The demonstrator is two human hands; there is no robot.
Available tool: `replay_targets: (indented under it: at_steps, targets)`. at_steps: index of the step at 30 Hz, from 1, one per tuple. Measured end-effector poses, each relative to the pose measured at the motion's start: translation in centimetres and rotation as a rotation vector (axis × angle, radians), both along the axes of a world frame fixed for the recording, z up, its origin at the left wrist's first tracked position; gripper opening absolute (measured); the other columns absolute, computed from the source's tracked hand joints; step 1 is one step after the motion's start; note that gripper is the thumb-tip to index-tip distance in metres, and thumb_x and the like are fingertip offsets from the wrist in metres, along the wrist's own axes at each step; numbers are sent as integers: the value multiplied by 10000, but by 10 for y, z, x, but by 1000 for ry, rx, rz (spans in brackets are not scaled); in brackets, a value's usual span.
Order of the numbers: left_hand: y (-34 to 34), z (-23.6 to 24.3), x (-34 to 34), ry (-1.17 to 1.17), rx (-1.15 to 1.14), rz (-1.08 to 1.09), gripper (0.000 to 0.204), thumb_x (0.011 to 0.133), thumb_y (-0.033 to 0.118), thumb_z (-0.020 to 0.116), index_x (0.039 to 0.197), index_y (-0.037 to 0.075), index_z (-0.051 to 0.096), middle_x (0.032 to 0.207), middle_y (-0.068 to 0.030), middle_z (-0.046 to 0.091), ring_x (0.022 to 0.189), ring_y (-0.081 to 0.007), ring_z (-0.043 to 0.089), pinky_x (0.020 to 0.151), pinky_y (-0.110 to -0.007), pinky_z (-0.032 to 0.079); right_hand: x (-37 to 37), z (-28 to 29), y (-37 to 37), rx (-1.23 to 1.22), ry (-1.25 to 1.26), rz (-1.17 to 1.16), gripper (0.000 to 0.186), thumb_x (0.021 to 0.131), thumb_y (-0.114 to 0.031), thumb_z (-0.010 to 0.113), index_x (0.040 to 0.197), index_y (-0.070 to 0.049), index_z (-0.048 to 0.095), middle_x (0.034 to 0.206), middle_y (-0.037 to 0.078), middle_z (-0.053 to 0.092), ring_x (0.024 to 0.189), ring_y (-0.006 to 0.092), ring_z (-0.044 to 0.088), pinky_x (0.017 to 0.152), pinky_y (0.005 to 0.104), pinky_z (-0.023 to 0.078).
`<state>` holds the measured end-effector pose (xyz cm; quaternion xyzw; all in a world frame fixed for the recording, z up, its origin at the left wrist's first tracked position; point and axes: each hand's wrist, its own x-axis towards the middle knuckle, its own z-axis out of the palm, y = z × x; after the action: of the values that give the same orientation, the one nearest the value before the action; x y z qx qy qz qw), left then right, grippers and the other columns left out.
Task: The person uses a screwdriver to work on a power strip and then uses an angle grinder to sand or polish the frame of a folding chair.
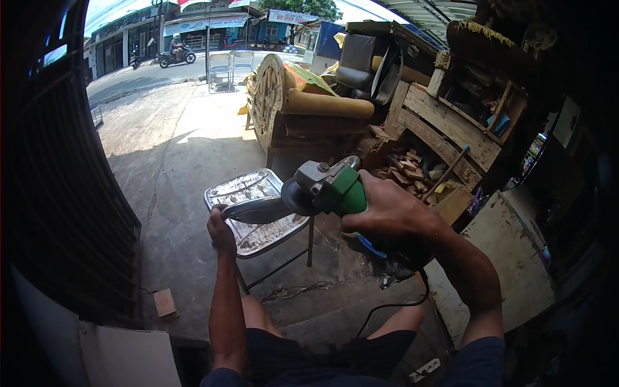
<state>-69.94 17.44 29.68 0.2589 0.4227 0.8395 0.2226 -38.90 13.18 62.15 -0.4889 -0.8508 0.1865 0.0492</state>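
Note:
My right hand [396,209] is wrapped round a green angle grinder [347,191] with a grey metal head. Its round disc [298,197] is against or very close to the right end of a shiny curved metal piece [256,210]. My left hand [222,231] grips the left end of that piece, fingers closed over it. Behind and below it is a metal chair seat [267,237] with scuffed, rusty patches and dark legs. Whether the curved piece is joined to the chair cannot be made out. A black cord [387,306] hangs below the grinder.
A stripped wooden sofa [329,103] and a dark padded chair [354,61] stand ahead. To the right are stacked boards [445,129] and wood scraps [406,169]. A brick-like block [166,303] lies left, a power strip [425,370] lower right. Metal chairs [219,68] stand by the road.

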Motion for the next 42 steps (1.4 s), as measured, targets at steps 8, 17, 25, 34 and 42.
replay_targets:
  at_steps: [8, 17, 25, 34, 42]
  targets:
    - [-4, 20, 14, -45, 12, -10, 447, 1032, 310, 375, 979, -37, 652, 912, -101, 676, 866, -202, 623, 845, -341, 472, 90, -15, 84, -14, 165, -184, 735, 680, -402, 799, 1261, -10, 577, 1078, 143, 665, 962, 250, 651, 875, 358, 513]
    - [-13, 27, 16, -20, -9, 57, 428, 1018, 303, 372, 990, -33, 636, 917, -111, 682, 824, -192, 650, 773, -340, 516, 92, -69, 52, 52, 395, -270, 742, 683, -374, 794, 1249, 34, 541, 1051, 195, 675, 942, 300, 674, 862, 375, 528]
    - [-11, 21, -2, -2, -38, 15, 421, 1023, 322, 409, 1053, -18, 654, 957, -110, 676, 873, -202, 657, 805, -349, 528, 52, -126, 0, 187, 435, -215, 823, 761, -374, 749, 1323, 99, 378, 958, 374, 662, 947, 527, 666, 873, 533, 541]
    - [-8, 20, -2, -28, -40, 8, 367, 1018, 336, 490, 1040, 12, 660, 979, -69, 647, 914, -184, 612, 857, -355, 482, 86, -155, 29, 165, 723, -336, 718, 745, -363, 768, 1226, 59, 444, 1005, 318, 687, 966, 478, 685, 856, 499, 552]
    - [-16, 14, -19, 123, -135, 5, 399, 1046, 362, 482, 1055, -1, 648, 1000, -82, 618, 914, -185, 573, 864, -368, 457, 71, -145, 22, 162, 619, -314, 785, 741, -380, 767, 1278, 85, 432, 1005, 326, 679, 958, 490, 678, 866, 515, 539]
